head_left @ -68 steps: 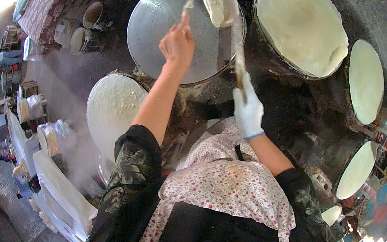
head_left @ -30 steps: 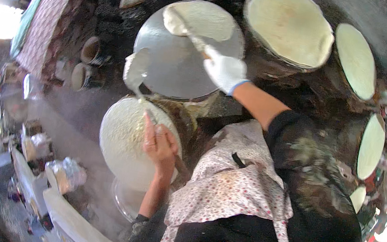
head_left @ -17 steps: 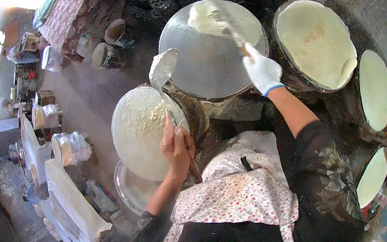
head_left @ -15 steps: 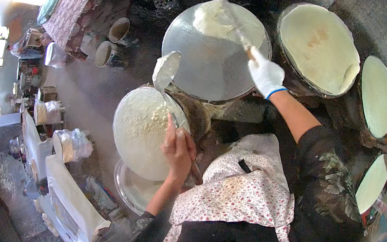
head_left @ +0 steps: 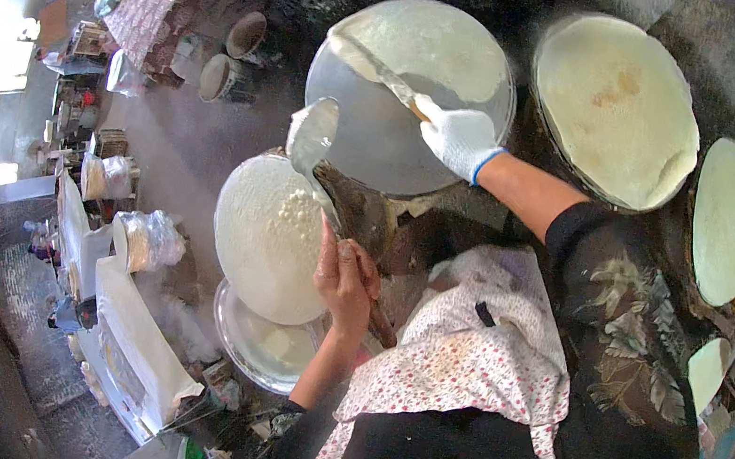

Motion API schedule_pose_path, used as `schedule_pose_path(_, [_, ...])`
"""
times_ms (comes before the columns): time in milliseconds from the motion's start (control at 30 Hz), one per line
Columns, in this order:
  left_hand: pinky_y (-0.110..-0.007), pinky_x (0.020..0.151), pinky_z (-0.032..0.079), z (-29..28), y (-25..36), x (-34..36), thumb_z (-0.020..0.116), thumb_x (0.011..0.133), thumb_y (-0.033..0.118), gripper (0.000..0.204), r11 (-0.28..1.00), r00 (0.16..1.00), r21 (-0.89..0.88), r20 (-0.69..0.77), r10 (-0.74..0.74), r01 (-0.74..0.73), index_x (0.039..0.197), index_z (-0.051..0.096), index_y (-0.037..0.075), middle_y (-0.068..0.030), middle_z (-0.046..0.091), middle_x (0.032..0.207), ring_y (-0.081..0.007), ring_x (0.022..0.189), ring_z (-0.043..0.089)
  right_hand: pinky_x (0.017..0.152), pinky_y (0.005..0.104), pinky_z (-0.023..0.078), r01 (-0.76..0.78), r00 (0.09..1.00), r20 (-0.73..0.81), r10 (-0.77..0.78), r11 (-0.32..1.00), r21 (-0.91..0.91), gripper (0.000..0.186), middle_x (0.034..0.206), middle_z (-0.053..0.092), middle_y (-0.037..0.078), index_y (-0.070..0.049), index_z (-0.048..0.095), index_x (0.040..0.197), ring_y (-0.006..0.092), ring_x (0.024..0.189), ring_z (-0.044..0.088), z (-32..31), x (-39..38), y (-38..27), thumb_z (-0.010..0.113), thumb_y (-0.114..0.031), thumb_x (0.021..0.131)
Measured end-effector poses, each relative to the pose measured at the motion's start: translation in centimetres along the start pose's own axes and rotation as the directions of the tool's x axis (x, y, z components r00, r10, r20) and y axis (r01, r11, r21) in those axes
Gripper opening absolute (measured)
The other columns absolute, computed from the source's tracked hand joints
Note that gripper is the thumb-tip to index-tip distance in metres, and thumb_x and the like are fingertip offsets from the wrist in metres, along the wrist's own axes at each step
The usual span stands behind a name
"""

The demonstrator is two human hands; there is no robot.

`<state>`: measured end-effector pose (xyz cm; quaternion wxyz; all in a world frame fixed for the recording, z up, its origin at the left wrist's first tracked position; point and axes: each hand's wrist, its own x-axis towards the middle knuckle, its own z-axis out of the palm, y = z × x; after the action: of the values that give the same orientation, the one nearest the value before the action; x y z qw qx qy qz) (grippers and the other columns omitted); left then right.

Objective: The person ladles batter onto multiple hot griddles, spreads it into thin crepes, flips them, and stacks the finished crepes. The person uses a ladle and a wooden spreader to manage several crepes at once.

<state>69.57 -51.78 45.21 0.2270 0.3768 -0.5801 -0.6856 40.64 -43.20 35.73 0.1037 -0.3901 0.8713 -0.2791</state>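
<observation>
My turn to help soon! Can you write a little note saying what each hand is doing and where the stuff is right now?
Left hand: bare, gripping the ladle by its long handle; the scoop looks coated with batter and is raised above the batter bowl.
Right hand: white glove, holding the flat spreader on the round griddle.
Done: batter covers the griddle's far part; thin rounds lie on the griddles to the right.
Left: the griddle's near part is bare metal.

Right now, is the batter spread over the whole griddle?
No. Batter covers only the far part; the near griddle is bare grey metal.
</observation>
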Motion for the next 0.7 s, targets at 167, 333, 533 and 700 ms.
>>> schedule_pose_path(167, [-0.023,0.043,0.040,1.5,-0.4,-1.1,0.044,0.113,0.008,0.059,0.995,0.996,-0.082,-0.057,-0.068,0.063,0.169,0.024,0.015,-0.0006,0.050,0.075,-0.0067,0.050,0.043,0.063,0.0512,0.055,-0.214,0.962,-0.189,0.197,0.974,-0.072,0.044,0.082,0.072,0.022,-0.023,0.064,0.141,0.0393,0.070,0.071,-1.0,0.8,2.3,0.054,-0.030,0.099])
schedule_pose_path(333, [-0.024,0.043,0.041,2.8,-0.6,-1.8,0.044,0.114,0.010,0.059,0.998,0.993,-0.004,-0.104,-0.060,0.060,0.169,0.023,0.014,-0.0010,0.050,0.075,-0.0068,0.050,0.043,0.072,0.0552,0.056,0.122,0.991,0.052,-0.123,0.992,0.008,0.044,0.086,0.075,0.019,-0.025,0.064,0.139,0.0413,0.075,0.073,0.0,1.9,2.8,0.057,-0.031,0.096])
schedule_pose_path(533, [-0.023,0.043,0.041,3.9,-0.8,-2.7,0.044,0.114,0.011,0.060,0.995,0.984,-0.058,-0.151,-0.092,0.084,0.169,0.022,0.014,-0.0005,0.050,0.075,-0.0067,0.050,0.044,0.068,0.0556,0.055,-0.047,0.994,0.093,0.048,0.999,-0.019,0.043,0.082,0.073,0.021,-0.021,0.061,0.139,0.0416,0.074,0.072,-3.6,2.6,3.0,0.055,-0.032,0.097])
schedule_pose_path(700, [-0.023,0.043,0.040,4.5,-0.8,-3.1,0.045,0.114,0.012,0.061,0.981,0.955,-0.070,-0.226,-0.191,0.179,0.169,0.021,0.015,0.0001,0.049,0.076,-0.0065,0.052,0.044,0.069,0.0489,0.057,0.242,0.942,0.220,-0.253,0.967,0.077,0.047,0.090,0.076,0.016,-0.026,0.062,0.145,0.0383,0.075,0.073,-2.7,2.8,2.1,0.060,-0.033,0.098])
